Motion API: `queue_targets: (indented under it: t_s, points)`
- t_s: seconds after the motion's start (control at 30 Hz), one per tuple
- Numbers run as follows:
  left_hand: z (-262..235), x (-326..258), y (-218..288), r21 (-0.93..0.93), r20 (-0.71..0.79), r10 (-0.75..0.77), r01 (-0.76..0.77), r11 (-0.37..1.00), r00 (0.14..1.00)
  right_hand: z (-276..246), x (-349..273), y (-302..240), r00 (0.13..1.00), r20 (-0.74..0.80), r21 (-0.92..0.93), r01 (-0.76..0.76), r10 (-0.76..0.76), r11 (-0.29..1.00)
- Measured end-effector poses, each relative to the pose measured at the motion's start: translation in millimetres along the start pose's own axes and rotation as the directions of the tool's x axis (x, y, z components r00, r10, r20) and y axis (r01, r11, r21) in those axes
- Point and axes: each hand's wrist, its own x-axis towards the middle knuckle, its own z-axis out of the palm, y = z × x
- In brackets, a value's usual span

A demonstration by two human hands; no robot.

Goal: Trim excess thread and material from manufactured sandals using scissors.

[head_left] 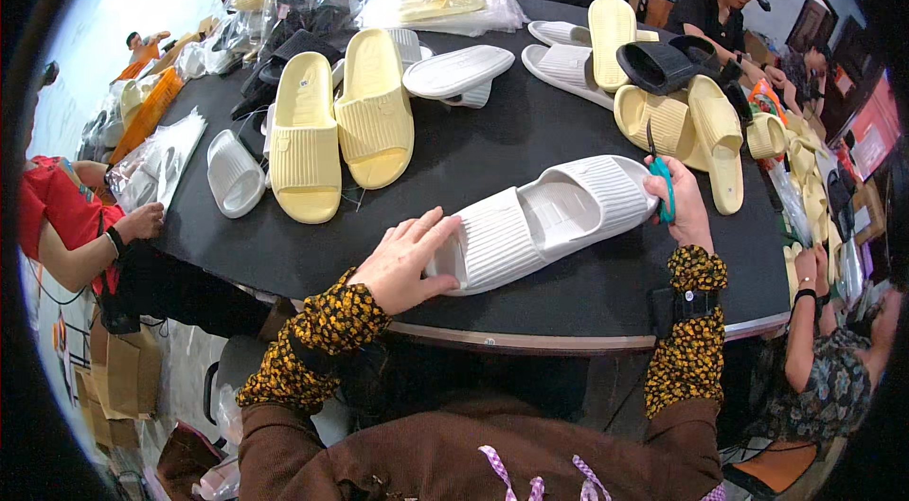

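Observation:
A pair of white ribbed slides (544, 226) lies at the front of the black table, one fitted against the other so that a strap shows at each end. My left hand (402, 259) rests on the left end, fingers stretched out and thumb apart along the near edge. At the other end, my right hand (688, 213) is closed round teal-handled scissors (662, 187), with dark blades pointing away from me. Its thumb and fingertips touch the slide's end. Two yellow slides (308, 146) (377, 113) stand beyond my left hand, with a thin loop hanging by them.
A small grey slide (235, 174) and upturned white slides (459, 72) lie farther off. Yellow, black and white slides pile up at the right (663, 70). Plastic bags (440, 1) lie at the back. A person in red (71, 217) is at the left; others work at the right.

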Motion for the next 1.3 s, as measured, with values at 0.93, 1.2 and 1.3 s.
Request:
queue_targets:
  t_s: [0.93, 1.2, 1.3]
  points:
    - [-49.4, 182.6, -105.2, 0.52, -0.54, 0.161, 0.176, 0.836, 0.826, -182.7, -73.1, 59.6, 0.452, -0.763, -0.601, -0.234, -0.462, 0.764]
    - [-105.9, 203.0, -116.2, -0.637, -0.504, -0.447, 0.032, 0.771, 0.739, -144.0, -66.2, 15.1, 0.494, -0.689, -0.569, 0.083, -0.53, 0.818]
    - [-110.7, 197.4, -98.8, -0.798, -0.419, -0.448, -0.085, 0.597, 0.789, -114.4, -54.4, 8.8, 0.58, -0.626, -0.478, 0.245, -0.522, 0.844]
